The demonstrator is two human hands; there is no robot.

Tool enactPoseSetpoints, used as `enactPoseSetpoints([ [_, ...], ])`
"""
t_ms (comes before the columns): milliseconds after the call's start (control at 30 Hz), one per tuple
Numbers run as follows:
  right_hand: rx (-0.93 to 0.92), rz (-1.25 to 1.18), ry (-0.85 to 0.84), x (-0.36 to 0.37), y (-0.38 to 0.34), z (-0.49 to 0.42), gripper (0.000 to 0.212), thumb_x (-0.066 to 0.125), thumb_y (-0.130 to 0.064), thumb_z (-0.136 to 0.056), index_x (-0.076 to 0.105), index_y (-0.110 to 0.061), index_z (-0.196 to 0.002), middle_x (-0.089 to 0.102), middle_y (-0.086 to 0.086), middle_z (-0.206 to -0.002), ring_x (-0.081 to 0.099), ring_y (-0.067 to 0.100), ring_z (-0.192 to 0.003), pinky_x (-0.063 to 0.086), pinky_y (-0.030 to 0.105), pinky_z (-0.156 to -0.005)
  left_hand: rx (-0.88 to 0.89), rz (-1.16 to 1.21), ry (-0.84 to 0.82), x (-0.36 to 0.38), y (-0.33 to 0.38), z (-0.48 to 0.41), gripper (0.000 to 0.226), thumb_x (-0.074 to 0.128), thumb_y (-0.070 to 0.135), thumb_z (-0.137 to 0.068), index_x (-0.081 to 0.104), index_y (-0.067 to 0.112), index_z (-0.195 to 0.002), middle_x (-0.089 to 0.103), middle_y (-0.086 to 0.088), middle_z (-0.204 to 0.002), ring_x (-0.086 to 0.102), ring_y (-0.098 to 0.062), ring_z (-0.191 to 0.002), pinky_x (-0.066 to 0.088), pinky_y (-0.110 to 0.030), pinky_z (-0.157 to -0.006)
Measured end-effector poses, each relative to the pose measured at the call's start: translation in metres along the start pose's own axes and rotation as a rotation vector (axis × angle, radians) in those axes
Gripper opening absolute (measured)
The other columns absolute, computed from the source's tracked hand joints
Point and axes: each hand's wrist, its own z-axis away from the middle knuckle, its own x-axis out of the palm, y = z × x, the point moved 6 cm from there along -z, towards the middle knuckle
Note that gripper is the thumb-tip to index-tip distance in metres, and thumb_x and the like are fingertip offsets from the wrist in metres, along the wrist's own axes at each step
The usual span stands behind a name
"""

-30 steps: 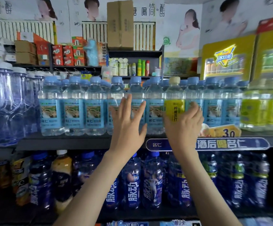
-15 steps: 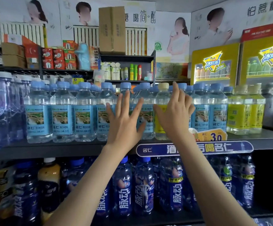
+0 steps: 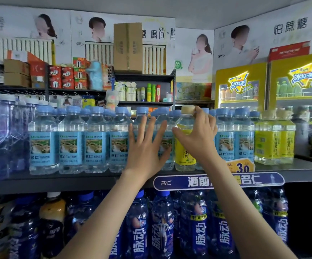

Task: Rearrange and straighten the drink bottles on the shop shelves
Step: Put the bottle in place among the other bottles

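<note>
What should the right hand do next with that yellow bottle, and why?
Probably lift the yellow bottle out and carry it right to the yellow group. The right hand grips it near the top; it stands alone among blue bottles, which the left hand steadies with flat fingers.

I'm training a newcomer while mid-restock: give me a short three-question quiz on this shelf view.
1. True or false: the right hand grips a yellow-label bottle standing among blue-label bottles.
2. The left hand is: A) pinching a cap; B) open against blue-label bottles; C) on the lower shelf.
3. Fill in: the other yellow-label bottles stand at the row's ___ end.
Key: 1 true; 2 B; 3 right.
</note>
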Motion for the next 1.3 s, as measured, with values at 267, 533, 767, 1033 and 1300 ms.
enactPoseSetpoints([
  [267, 0.011, -0.161, 0.015, -0.026, -0.007, 0.026, 0.074, 0.068, -0.022, -0.084, 0.026, -0.016, -0.144, 0.040, 0.000, -0.137, 0.032, -0.007, -0.095, 0.030, 0.001, -0.069, -0.037, 0.057, 0.067, -0.006, 0.021, 0.004, 0.075, 0.063, 0.041, -0.083, 0.032, 0.013, -0.145, 0.030, -0.021, -0.150, 0.021, -0.040, -0.141, 0.013, -0.064, -0.108],
  [533, -0.030, -0.148, 0.249, -0.125, 0.027, 0.026, 0.079, 0.069, -0.016, -0.084, 0.023, -0.010, -0.148, 0.035, -0.005, -0.133, 0.024, -0.021, -0.101, 0.020, -0.012, -0.077, -0.141, 0.086, 0.053, 0.008, 0.058, 0.013, 0.082, 0.082, 0.016, -0.069, 0.042, 0.004, -0.140, 0.031, -0.034, -0.144, 0.031, -0.050, -0.133, 0.025, -0.064, -0.106],
  [767, 0.202, -0.077, 0.364, -0.198, 0.162, 0.004, 0.077, 0.066, -0.017, -0.085, 0.023, -0.012, -0.149, 0.036, 0.007, -0.144, 0.033, 0.018, -0.131, 0.017, 0.002, -0.083, -0.231, 0.201, 0.086, 0.007, 0.124, 0.000, 0.066, 0.069, 0.016, -0.083, 0.040, 0.003, -0.141, 0.028, -0.028, -0.147, 0.029, -0.045, -0.135, 0.032, -0.056, -0.108],
  [1033, 0.317, -0.014, 0.264, -0.241, 0.296, -0.032, 0.076, 0.065, -0.017, -0.087, 0.022, -0.013, -0.150, 0.031, 0.011, -0.148, 0.032, 0.024, -0.134, 0.024, 0.023, -0.094, -0.087, 0.222, 0.128, 0.027, 0.240, -0.043, 0.070, 0.070, 0.029, -0.079, 0.043, 0.010, -0.141, 0.032, -0.026, -0.146, 0.031, -0.041, -0.132, 0.038, -0.058, -0.103],
  [1300, 0.403, -0.118, -0.080, -0.207, 0.351, -0.049, 0.082, 0.071, -0.031, -0.083, 0.024, -0.007, -0.146, 0.036, 0.012, -0.147, 0.036, 0.027, -0.133, 0.035, 0.038, -0.103, -0.105, 0.079, 0.074, 0.050, 0.264, -0.053, 0.076, 0.074, 0.029, -0.075, 0.043, 0.012, -0.141, 0.029, -0.029, -0.146, 0.030, -0.046, -0.134, 0.021, -0.061, -0.110],
])
